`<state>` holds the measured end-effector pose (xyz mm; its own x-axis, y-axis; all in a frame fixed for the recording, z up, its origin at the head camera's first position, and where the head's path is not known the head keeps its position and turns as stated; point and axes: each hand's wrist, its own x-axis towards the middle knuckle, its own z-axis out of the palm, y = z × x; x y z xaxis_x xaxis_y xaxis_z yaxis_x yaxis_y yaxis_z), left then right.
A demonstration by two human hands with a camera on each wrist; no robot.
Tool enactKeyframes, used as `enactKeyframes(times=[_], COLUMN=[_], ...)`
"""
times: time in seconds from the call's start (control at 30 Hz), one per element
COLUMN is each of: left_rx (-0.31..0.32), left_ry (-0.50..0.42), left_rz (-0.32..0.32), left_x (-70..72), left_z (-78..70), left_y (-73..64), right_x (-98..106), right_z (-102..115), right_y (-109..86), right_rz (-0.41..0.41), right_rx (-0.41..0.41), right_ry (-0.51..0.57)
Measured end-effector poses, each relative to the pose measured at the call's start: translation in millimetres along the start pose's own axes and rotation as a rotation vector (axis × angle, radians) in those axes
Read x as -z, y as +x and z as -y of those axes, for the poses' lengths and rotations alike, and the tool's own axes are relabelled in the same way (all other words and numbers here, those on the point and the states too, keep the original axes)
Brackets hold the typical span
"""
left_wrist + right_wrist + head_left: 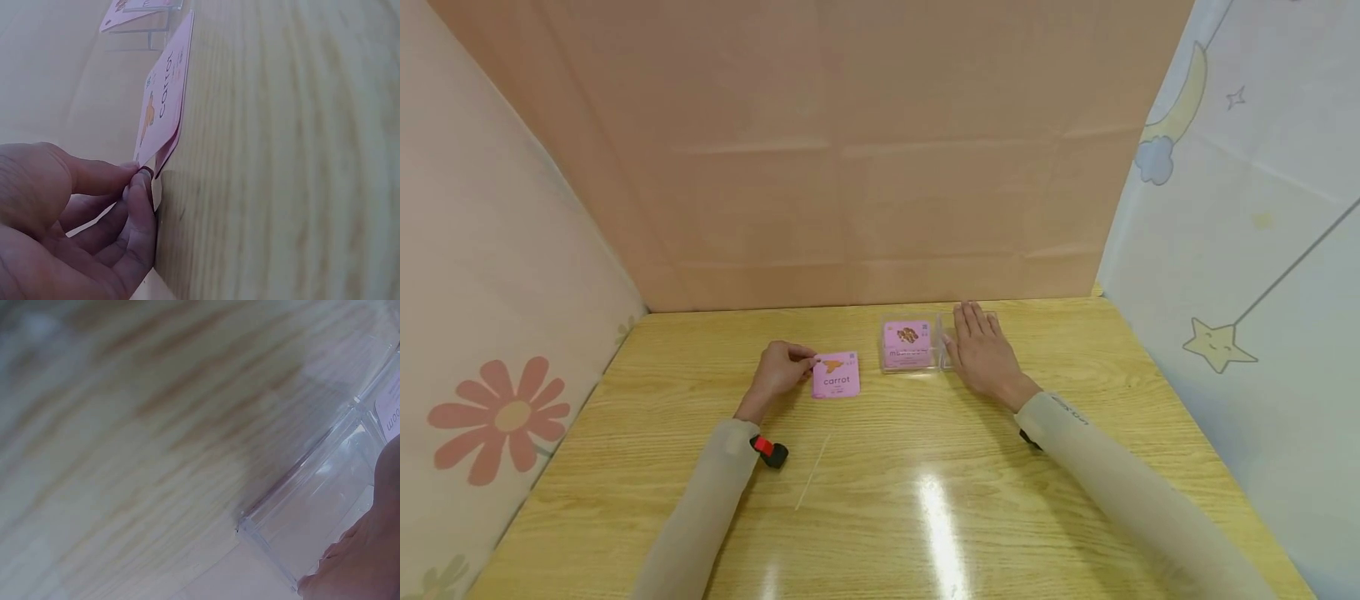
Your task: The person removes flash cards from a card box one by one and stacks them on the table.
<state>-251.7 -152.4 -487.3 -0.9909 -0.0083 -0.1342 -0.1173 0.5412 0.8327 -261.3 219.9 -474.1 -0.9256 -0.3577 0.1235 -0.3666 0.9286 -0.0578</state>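
My left hand [781, 367] pinches the near corner of a pink card [837, 385] printed "carrot" with an orange picture. In the left wrist view that corner of the carrot card [164, 106] is lifted between thumb and fingertips, and another card edge shows beneath it. To the right, a hinged clear plastic box [312, 500] lies opened out on the table. Its left half contains pink cards [907, 333], the top one with a brown picture and a word ending in "oom". My right hand [987, 354] rests with straight fingers over the box's right half, covering much of it.
Wood-grain table [880, 467] under everything, with a thin pale strip [812, 472] in front of the carrot card. A plain tan backdrop [850, 167] rises behind. Patterned white panels with a flower [512, 417] and a star [1219, 344] flank both sides.
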Motion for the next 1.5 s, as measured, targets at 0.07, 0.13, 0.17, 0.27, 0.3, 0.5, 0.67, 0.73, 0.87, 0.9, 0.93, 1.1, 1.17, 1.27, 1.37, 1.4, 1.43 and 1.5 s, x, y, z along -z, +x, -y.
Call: enactKeyframes(times=[0.07, 0.13, 0.17, 0.27, 0.3, 0.5, 0.67, 0.73, 0.87, 0.9, 0.93, 1.1, 1.17, 1.27, 1.37, 1.4, 1.43, 1.5], left_rx=[0.005, 0.006, 0.01, 0.008, 0.009, 0.026, 0.035, 0.033, 0.028, 0.028, 0.025, 0.031, 0.038, 0.035, 0.026, 0.023, 0.02, 0.015], left_ry=[0.008, 0.013, 0.014, 0.016, 0.016, 0.047, 0.065, 0.065, 0.073, 0.074, 0.076, 0.059, 0.051, 0.05, 0.051, 0.05, 0.048, 0.04], left_rz=[0.001, 0.006, 0.007, 0.015, 0.016, 0.022, 0.023, 0.021, 0.012, 0.009, 0.007, 0.004, 0.006, 0.006, 0.001, 0.0, -0.002, -0.001], left_x=[0.5, 1.0, 1.3, 2.1, 2.3, 3.4, 3.6, 3.7, 3.4, 3.4, 3.3, 2.7, 2.4, 2.6, 3.3, 3.5, 3.7, 3.7], left_z=[0.6, 1.1, 1.0, 0.9, 0.7, -1.8, -2.6, -2.3, -1.7, -1.5, -1.4, -0.1, -0.4, -1.7, -2.9, -2.9, -2.7, -2.2], left_y=[0.5, 1.3, 1.5, 2.1, 2.1, 2.6, 4.1, 4.5, 4.9, 4.9, 4.9, 5.3, 5.1, 4.2, 3.2, 3.1, 3.1, 2.9], right_x=[-0.2, -0.4, -0.5, -1.3, -1.3, -1.3, -0.6, -0.8, -1.2, -1.3, -1.3, -1.5, -1.2, -0.8, -1.1, -1.2, -1.4, -1.7], right_z=[-0.2, -0.6, -0.9, -1.5, -1.7, -1.7, -1.4, -1.5, -1.8, -1.6, -1.4, -0.5, -0.4, -0.4, -0.8, -1.0, -1.2, -1.5], right_y=[0.1, 0.5, 0.6, 1.0, 0.9, 0.7, 0.2, 0.2, 0.2, 0.2, 0.1, 0.0, -0.1, -0.1, 0.4, 0.6, 0.8, 1.2], right_rz=[0.001, 0.008, 0.011, 0.016, 0.016, 0.008, -0.007, -0.007, 0.0, 0.002, 0.002, -0.002, -0.005, -0.003, 0.002, 0.006, 0.01, 0.016], right_rx=[0.001, -0.002, -0.003, -0.005, -0.005, 0.001, 0.005, 0.003, -0.001, -0.001, 0.0, -0.001, -0.003, -0.004, -0.004, -0.004, -0.005, -0.007], right_ry=[-0.001, 0.001, 0.001, 0.001, 0.001, -0.004, -0.002, -0.002, -0.005, -0.006, -0.005, 0.0, 0.0, -0.004, -0.009, -0.01, -0.011, -0.009])
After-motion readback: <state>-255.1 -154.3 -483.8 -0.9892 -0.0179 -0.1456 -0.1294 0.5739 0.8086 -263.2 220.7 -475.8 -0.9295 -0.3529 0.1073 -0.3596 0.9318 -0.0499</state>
